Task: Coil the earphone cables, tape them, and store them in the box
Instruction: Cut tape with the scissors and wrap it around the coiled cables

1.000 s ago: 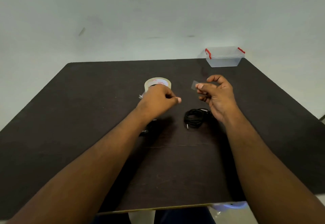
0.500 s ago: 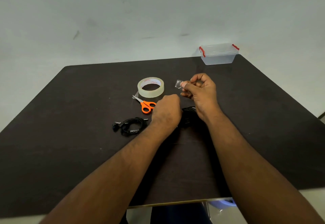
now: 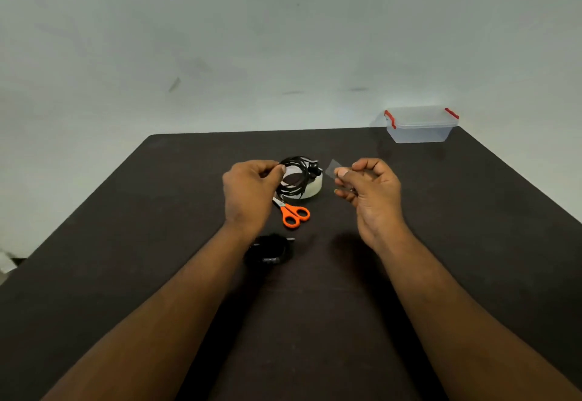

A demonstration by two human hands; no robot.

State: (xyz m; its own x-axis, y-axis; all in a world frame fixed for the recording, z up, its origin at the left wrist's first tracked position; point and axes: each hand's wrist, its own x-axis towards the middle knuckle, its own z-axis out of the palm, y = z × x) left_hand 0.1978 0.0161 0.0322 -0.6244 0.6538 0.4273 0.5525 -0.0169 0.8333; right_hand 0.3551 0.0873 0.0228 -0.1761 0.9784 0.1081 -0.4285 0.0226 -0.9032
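I am seeing both forearms reaching forward from the near edge over the dark table [image 3: 126, 243]. Nearest to me, a second coiled earphone cable [image 3: 267, 252] is lying flat on the table, partly hidden under my left wrist.

Beyond it, my left hand [image 3: 248, 193] is hovering above the table with fingers curled, thumb and forefinger pinching one side of a coiled black earphone cable [image 3: 294, 178]. That coil is hanging as a loose oval of several loops, with the earbuds bunched at its upper right. My right hand [image 3: 368, 189] is raised just to the right of it, fingers curled in, thumb and forefinger pinching a small clear tape piece [image 3: 331, 168] that is sticking out toward the coil, not touching it.

A pair of orange-handled scissors [image 3: 293, 213] is lying between the hands, blades pointing away to the left. Behind the held coil, a tape roll [image 3: 313, 188] is sitting flat on the table, mostly covered by the loops.

At the far right corner, a clear plastic box [image 3: 420, 125] with red latches is sitting with its lid on, well apart from both hands.

I am counting two cable coils, one cut piece of tape, one roll, one pair of scissors and one box.
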